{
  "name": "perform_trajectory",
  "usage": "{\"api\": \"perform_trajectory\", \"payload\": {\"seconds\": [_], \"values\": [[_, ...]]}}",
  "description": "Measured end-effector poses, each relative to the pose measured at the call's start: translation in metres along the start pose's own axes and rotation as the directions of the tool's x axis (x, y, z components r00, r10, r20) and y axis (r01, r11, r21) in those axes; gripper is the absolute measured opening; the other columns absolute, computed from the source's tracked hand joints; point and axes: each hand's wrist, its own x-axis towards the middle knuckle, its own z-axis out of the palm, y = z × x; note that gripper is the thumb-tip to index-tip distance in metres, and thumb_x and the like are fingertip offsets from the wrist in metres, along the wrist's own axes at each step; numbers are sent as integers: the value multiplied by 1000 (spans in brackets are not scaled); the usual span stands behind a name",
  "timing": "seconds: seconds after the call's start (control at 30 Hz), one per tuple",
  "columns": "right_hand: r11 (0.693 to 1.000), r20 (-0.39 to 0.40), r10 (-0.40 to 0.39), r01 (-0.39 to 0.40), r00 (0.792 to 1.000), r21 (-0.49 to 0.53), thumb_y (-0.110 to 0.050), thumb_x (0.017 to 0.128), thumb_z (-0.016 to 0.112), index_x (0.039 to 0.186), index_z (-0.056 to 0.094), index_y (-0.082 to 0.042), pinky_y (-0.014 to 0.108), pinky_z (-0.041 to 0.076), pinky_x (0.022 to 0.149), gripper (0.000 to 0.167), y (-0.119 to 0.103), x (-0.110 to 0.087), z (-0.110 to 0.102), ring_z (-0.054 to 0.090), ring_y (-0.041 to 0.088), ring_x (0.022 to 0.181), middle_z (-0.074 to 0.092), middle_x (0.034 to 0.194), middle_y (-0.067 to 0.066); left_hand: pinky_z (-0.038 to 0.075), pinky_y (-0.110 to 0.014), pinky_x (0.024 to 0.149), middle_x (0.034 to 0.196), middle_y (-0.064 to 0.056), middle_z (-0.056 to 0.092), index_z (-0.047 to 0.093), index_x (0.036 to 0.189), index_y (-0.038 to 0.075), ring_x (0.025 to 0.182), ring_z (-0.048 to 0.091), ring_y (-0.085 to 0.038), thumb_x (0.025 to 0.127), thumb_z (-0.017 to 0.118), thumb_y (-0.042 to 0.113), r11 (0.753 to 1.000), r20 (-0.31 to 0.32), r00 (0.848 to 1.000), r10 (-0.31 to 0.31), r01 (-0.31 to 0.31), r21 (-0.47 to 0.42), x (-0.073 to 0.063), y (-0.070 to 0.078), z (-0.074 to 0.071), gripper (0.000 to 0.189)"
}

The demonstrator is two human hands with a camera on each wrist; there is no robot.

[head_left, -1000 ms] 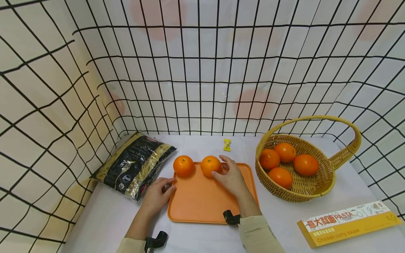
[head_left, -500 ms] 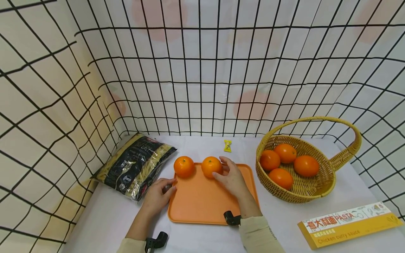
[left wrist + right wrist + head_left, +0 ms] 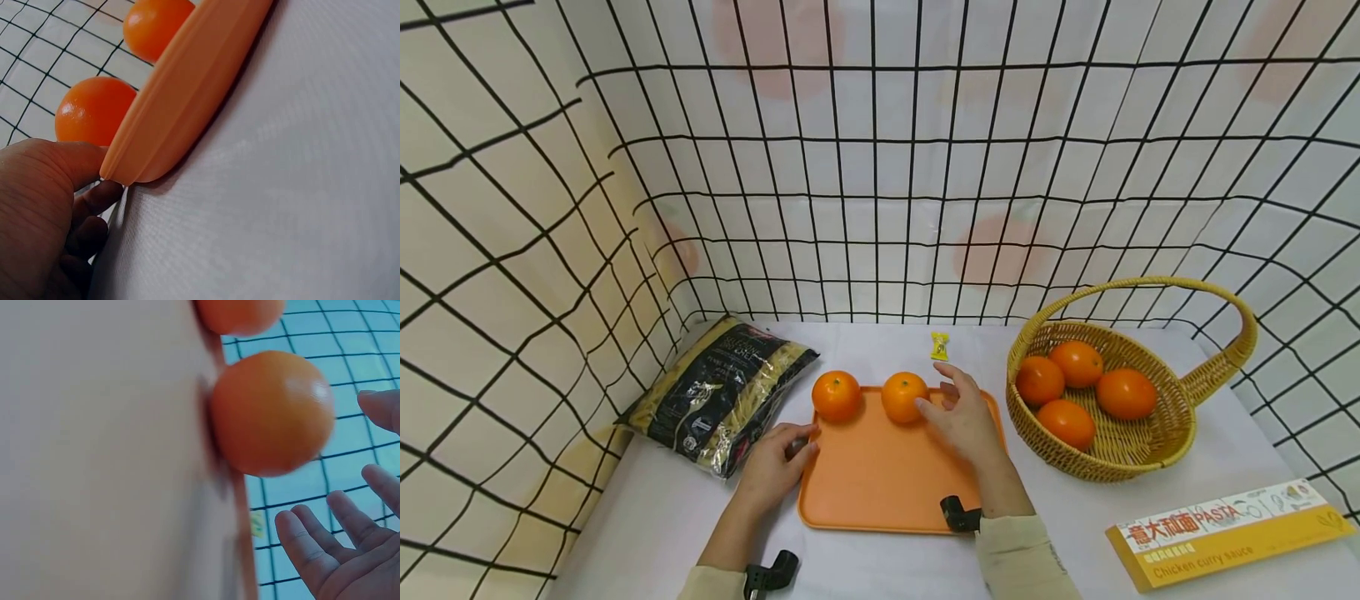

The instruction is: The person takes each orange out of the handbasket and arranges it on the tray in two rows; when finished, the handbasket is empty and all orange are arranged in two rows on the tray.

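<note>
Two oranges stand on the far part of an orange tray, a left orange and a right orange. My left hand is at the tray's left edge. In the left wrist view its thumb lies on the rim and the fingers curl below, pinching the tray. Just right of the right orange is my right hand, holding nothing. Its spread fingers stand apart from that orange in the right wrist view.
A wicker basket with several orange-red fruits stands to the right. In front of it lies a yellow and white pasta box. A black-labelled pasta bag leans at the left. Behind the tray is a small yellow-wrapped candy. Black wire mesh encloses the table.
My right hand has let go of the right orange and drawn slightly to the right. That orange sits a touch further right. The left hand has stayed at the tray's edge.
</note>
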Motion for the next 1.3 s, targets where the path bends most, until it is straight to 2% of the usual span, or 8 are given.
{"api": "perform_trajectory", "payload": {"seconds": [0.13, 0.37, 0.53, 0.7, 0.9, 1.13, 1.3], "values": [[1000, -16, -23, 24, 1000, 6, -24, 88, 80, 149, 49, -23, 52, 45, 111, 68, -10, -5, -11, 48, 35, 142, 43, 155, 9, 50, -27, 80, 115, 0, 71, 75, 123, 19, 90, 60, -11, 93, 76, 20, 1000, -3, 1000, -2, 2, 3, 0, 0, 0, 30], [1000, -34, -5, 6, 999, 6, -27, 89, 81, 147, 51, -26, 50, 44, 113, 66, -29, -15, -28, 49, 33, 141, 45, 154, 6, 49, -27, 80, 115, -1, 72, 75, 123, 17, 90, 60, -12, 92, 76, 19, 1000, -13, 1000, 5, -4, 6, 0, 1, -1, 31], [999, -30, -23, 24, 999, 25, -26, 89, 80, 147, 52, -21, 49, 43, 115, 64, -35, -22, -38, 49, 31, 141, 45, 155, 5, 49, -27, 79, 114, -1, 72, 75, 123, 17, 90, 60, -12, 92, 76, 20, 1000, -13, 1000, 10, -10, 8, -1, 1, -1, 31], [999, -29, -32, 33, 999, 41, -25, 91, 79, 146, 52, -20, 49, 44, 114, 61, -39, -28, -46, 50, 30, 140, 48, 154, 4, 48, -26, 76, 113, -1, 72, 75, 122, 16, 87, 59, -11, 92, 76, 19, 999, -22, 999, 35, -35, 14, 0, 0, 0, 30], [1000, -39, 18, -18, 999, 18, -32, 89, 80, 146, 52, -23, 48, 46, 112, 64, -43, -33, -52, 51, 30, 139, 47, 154, 3, 47, -26, 75, 114, -1, 73, 75, 123, 17, 85, 59, -11, 92, 76, 18, 999, -20, 999, 32, -32, 8, 1, -2, 0, 31], [999, -72, -32, 30, 997, -19, -32, 91, 78, 147, 51, -18, 46, 41, 116, 64, -43, -37, -70, 48, 28, 141, 50, 151, 6, 47, -26, 75, 115, -1, 73, 75, 123, 17, 85, 58, -11, 92, 76, 18, 1000, -8, 1000, 22, -22, -1, 1, -3, 0, 31], [999, -114, -26, 21, 993, -42, -38, 93, 76, 149, 49, -17, 45, 40, 117, 66, -39, -41, -87, 48, 27, 141, 51, 150, 7, 47, -27, 76, 114, 0, 72, 75, 124, 17, 86, 59, -11, 92, 76, 19, 1000, -7, 1000, 17, -17, 4, 1, -3, 1, 31]]}}
